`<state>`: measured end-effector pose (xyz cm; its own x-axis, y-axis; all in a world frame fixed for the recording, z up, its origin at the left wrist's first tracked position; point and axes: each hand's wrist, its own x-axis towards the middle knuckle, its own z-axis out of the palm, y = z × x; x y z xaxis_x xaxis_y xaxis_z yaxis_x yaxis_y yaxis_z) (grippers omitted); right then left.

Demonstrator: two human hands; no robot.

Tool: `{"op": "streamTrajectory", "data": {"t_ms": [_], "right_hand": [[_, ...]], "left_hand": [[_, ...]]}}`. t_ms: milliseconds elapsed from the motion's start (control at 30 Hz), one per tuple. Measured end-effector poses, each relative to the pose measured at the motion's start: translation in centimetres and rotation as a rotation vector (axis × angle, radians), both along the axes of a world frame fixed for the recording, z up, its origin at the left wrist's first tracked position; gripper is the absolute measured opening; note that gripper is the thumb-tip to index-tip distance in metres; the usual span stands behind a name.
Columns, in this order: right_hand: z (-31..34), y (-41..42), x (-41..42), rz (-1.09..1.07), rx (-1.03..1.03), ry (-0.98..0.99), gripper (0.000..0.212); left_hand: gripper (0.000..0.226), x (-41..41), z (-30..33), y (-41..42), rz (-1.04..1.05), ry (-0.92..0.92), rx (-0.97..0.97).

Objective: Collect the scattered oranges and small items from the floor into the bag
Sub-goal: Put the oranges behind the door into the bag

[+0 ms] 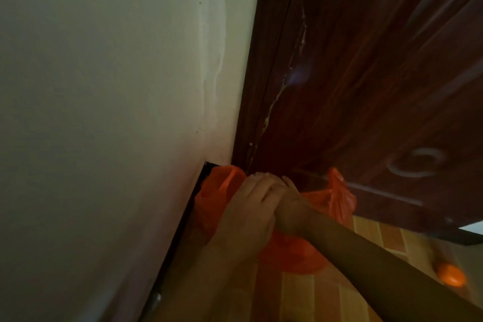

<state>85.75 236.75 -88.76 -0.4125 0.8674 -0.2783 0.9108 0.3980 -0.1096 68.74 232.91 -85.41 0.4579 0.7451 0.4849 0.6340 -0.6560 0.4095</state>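
Left hand [251, 206]: on top of bag [290, 256], fingers curled over bunched plastic at mouth. Right hand [290, 201]: beside left, touching it, fingers hidden; grip cannot tell. Bag: orange plastic, on floor [321, 295] in corner between wall [104, 112] and door [379, 86]. Orange [452, 277]: on floor, right of bag, well apart.

We see a pale wall [104, 112] filling the left side, with a faint streak running down it near its right edge. Beside it stands a dark reddish-brown wooden door [379, 73], with chipped, pale flakes along the near edge. A dark baseboard [180, 230] runs along the foot of the wall. The floor [300, 293] shows orange and yellow plank patterns.
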Motion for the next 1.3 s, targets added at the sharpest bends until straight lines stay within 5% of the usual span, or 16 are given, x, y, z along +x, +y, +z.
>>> {"op": "streamTrajectory", "data": {"t_ms": [167, 367, 500, 633, 733, 1033, 1167, 1300], "right_hand": [[0.8, 0.5, 2.0, 0.036, 0.083, -0.098, 0.096], [-1.5, -0.8, 9.4, -0.003, 0.019, -0.273, 0.098], [-4.5, -2.8, 12.5, -0.015, -0.013, -0.285, 0.095], [-6.5, -4.3, 14.7, -0.257, -0.087, -0.132, 0.098], [-7.1, -4.7, 15.1, -0.370, -0.166, -0.016, 0.096], [-11.1, -6.6, 15.6, -0.205, -0.315, -0.158, 0.120], [-12.4, -7.7, 14.8, -0.130, -0.311, -0.159, 0.124], [-12.3, -7.7, 12.4, -0.019, -0.255, -0.095, 0.121]], "left_hand": [[0.051, -1.3, 0.6, 7.0, 0.117, 0.518, -0.159], [0.084, -4.8, -5.7, 8.5, 0.094, 0.720, -0.414], [0.091, -5.9, -10.2, 7.4, 0.059, 0.656, -0.530], [0.094, -6.3, -14.7, 6.4, 0.113, 0.616, -0.693], [0.072, -5.4, -17.8, 5.2, 0.131, 0.325, -0.749], [0.048, -7.2, -18.2, 2.8, 0.224, 0.229, -0.968], [0.088, -11.2, -17.0, 0.1, 0.382, 0.149, -1.031], [0.051, -10.1, -14.5, -0.7, 0.267, 0.247, -1.018]]}}
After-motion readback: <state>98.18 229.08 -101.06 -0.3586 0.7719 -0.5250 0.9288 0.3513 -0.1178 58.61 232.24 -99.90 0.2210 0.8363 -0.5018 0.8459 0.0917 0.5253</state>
